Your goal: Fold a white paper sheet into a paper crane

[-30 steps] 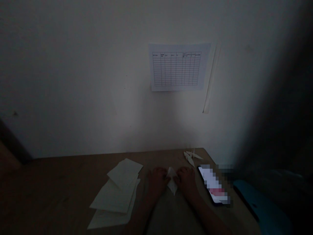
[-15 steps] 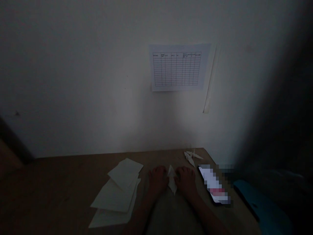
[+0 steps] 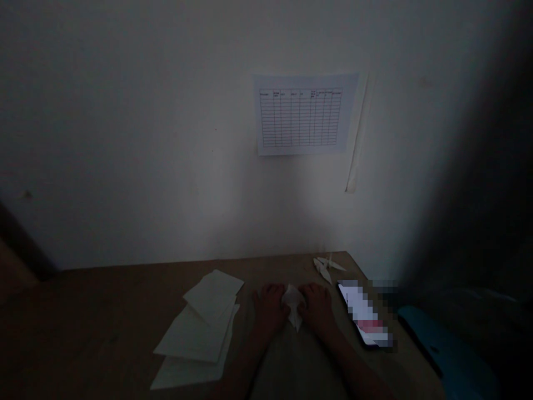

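Note:
A small folded white paper piece [image 3: 293, 306] sits on the brown table [image 3: 104, 311] between my two hands. My left hand [image 3: 270, 310] has its fingers curled against the paper's left side. My right hand [image 3: 317, 308] is curled on its right side. Both pinch the paper at its upper part. The room is dim, so the fingertips show poorly.
A loose stack of white sheets [image 3: 200, 333] lies left of my hands. A finished folded paper figure [image 3: 327, 266] rests near the table's far right corner. A lit phone [image 3: 364, 314] lies to the right, beside a blue object [image 3: 449, 355]. A printed table sheet [image 3: 303, 115] hangs on the wall.
The top of the folded paper has been pressed down and widened between my fingers. Both hands have stayed in nearly the same place.

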Demonstrator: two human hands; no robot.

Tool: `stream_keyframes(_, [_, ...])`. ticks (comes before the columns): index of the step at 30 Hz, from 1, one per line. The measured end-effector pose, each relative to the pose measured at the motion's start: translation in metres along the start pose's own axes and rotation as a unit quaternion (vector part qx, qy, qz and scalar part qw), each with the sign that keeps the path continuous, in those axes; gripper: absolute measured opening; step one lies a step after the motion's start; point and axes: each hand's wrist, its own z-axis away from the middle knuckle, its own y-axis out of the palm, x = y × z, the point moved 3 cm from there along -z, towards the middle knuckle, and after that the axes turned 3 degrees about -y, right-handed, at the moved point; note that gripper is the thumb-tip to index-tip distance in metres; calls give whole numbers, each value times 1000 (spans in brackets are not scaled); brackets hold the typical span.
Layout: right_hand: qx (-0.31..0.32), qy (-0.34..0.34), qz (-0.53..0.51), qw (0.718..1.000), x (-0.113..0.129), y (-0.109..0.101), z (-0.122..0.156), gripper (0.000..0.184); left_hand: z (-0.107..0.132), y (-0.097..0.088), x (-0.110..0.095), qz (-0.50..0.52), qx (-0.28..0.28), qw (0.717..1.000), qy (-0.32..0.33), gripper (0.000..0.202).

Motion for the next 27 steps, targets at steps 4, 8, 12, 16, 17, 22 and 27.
stream_keyframes(4, [-9,-10,-10,1000,-6,1,1,28,-1,1,6,10,-11,1000,13,44])
stream_keyframes(8, [-13,-19,-15,1000,-6,1,1,20,-1,4,8,15,-28,999,24,30])
stream_keyframes(12, [-12,-13,-4,1000,-3,0,0,19,-2,4,5,6,-29,999,20,32])
stream_keyframes(16, [-3,-5,12,1000,-1,-1,0,23,-3,3,5,0,-23,1000,12,33])
stream_keyframes(17, [-1,-4,16,1000,0,-2,0,23,-4,3,5,1,-21,1000,9,31])
stream_keyframes(22, [4,-3,25,1000,-1,-2,0,26,-5,3,7,10,-13,1000,1,30])
stream_keyframes(27, [12,-5,21,1000,-2,0,0,28,-4,0,5,6,4,1000,-14,39])
